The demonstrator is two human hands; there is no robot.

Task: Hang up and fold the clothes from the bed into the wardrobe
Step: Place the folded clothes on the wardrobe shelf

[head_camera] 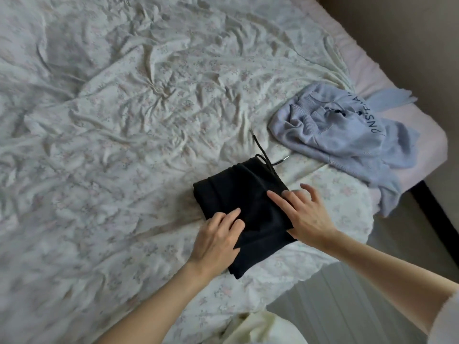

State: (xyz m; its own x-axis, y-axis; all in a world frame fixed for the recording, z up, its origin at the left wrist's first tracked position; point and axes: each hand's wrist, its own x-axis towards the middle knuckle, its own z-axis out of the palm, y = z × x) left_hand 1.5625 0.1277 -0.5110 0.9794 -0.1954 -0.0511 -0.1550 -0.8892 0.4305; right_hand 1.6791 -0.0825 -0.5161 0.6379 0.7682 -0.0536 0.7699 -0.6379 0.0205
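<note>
Both bare forearms reach in from six o'clock. The left hand (215, 240) lies palm down, fingers loosely bent; the right hand (301, 216) presses flat, fingers spread toward eleven o'clock.

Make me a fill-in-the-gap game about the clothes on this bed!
1. Both hands rest on the folded ____ garment.
2. The crumpled top near the bed's corner is light ____.
3. A drawstring pokes out of the folded garment's ____ end.
4. The bedsheet has a faint ____ pattern.

Missing words: black; blue; far; flower
</note>
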